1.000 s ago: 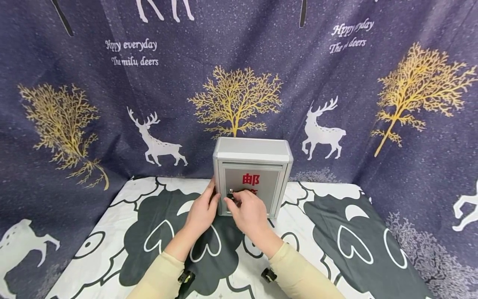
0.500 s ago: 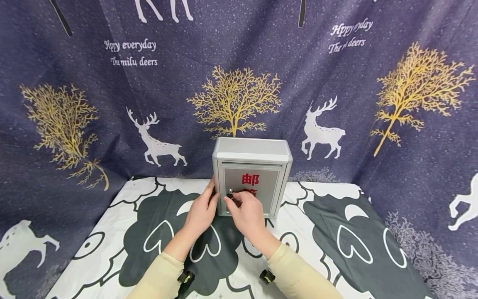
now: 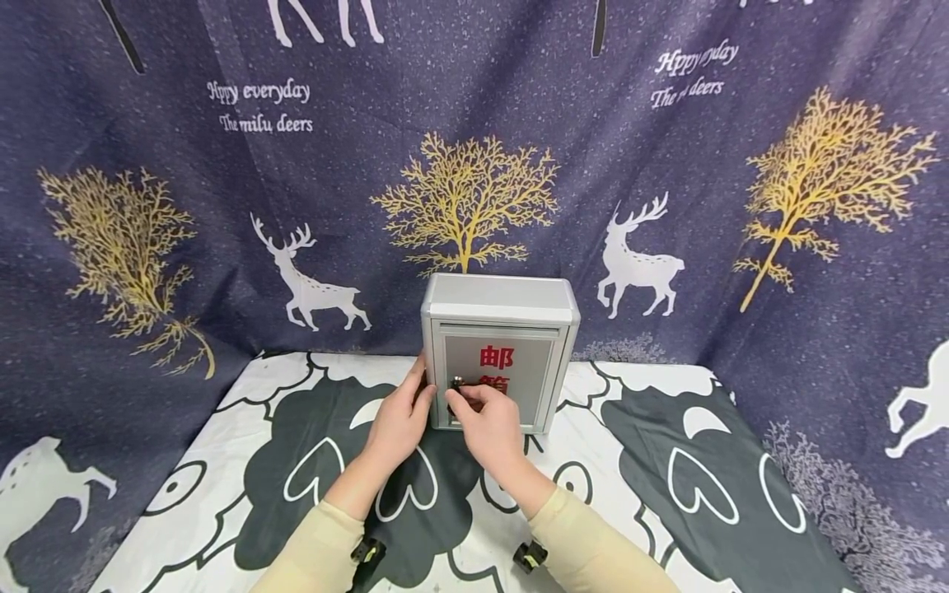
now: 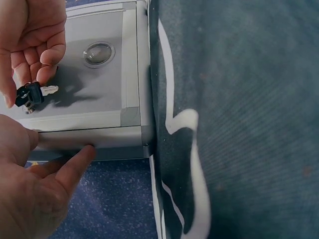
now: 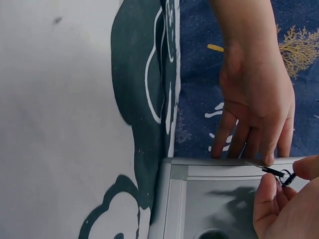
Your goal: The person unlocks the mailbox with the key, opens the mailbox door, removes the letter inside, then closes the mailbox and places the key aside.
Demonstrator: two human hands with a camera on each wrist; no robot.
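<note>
A silver metal mailbox [image 3: 501, 292] with red characters stands upright, its front door shut. At the left of the door is a small lock [image 3: 457, 381]. My right hand [image 3: 491, 424] pinches a black-headed key [image 4: 34, 93] at this lock between thumb and index finger. A second key on the same ring hangs loose, its silver blade showing in the left wrist view. How deep the pinched key sits is hidden. My left hand [image 3: 395, 424] rests against the mailbox's left side, fingers straight along the side wall and thumb near the front edge.
The mailbox stands at the back of a table covered with a sheep-patterned cloth [image 3: 549, 543]. Close behind hangs a dark blue curtain [image 3: 334, 181] with deer and trees. A round window [image 4: 98, 54] sits low on the mailbox door.
My right hand has turned and shifted slightly downward at the lock, uncovering more of the second red character. My left hand stays in place on the mailbox's side.
</note>
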